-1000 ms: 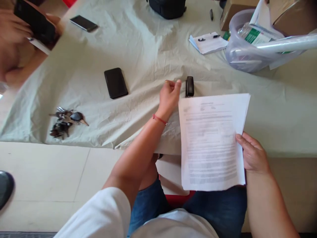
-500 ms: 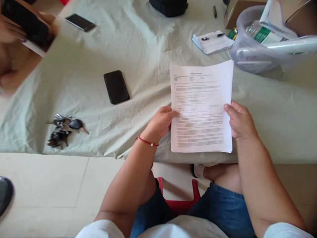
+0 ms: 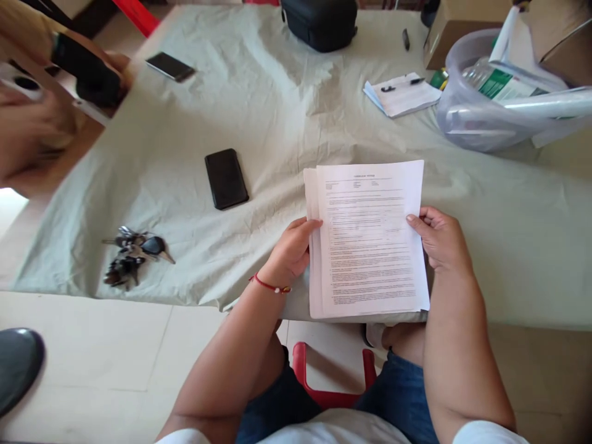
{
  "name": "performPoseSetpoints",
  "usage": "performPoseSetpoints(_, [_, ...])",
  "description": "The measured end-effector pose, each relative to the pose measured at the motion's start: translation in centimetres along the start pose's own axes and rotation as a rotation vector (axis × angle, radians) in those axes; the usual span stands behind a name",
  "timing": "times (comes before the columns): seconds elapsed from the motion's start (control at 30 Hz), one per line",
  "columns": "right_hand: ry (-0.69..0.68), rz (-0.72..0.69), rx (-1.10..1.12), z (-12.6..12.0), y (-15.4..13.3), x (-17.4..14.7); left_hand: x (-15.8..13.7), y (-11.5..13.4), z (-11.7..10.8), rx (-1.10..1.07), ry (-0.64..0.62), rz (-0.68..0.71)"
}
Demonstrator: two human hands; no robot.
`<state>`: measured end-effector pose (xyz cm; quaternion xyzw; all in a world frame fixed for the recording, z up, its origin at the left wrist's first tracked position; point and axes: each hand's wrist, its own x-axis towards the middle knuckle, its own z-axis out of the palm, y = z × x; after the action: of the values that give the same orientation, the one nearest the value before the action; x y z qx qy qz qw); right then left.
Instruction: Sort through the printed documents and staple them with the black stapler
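Pinching rectangular paper sheets (image 3: 370,253), fingers (image 3: 419,226) at either side, creased cloth (image 3: 277,117).

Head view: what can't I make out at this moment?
In the head view:
Papers: body text too small to read.
Left hand and right hand: fingers partly hidden by the papers.
Black shoe: cut off by left edge.
Dark object, upper left: too blurred to identify.

Left hand (image 3: 292,248) and right hand (image 3: 439,239) each pinch, thumbs (image 3: 419,226) uppermost; both forearms (image 3: 234,345) reach forward
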<state>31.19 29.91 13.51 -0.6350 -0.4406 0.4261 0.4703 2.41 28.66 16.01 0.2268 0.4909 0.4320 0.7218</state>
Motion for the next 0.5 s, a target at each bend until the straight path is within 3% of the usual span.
performPoseSetpoints(0.23, [0.146, -0.074, -0.138, -1.0, 1.6, 1.5, 0.8, -0.6, 1.0, 0.028, 0.022, -0.007])
performPoseSetpoints(0.5, [0.287, -0.05, -0.011, -2.8, -0.1, 1.1, 0.8, -1.1, 1.0, 0.037, -0.006, 0.028])
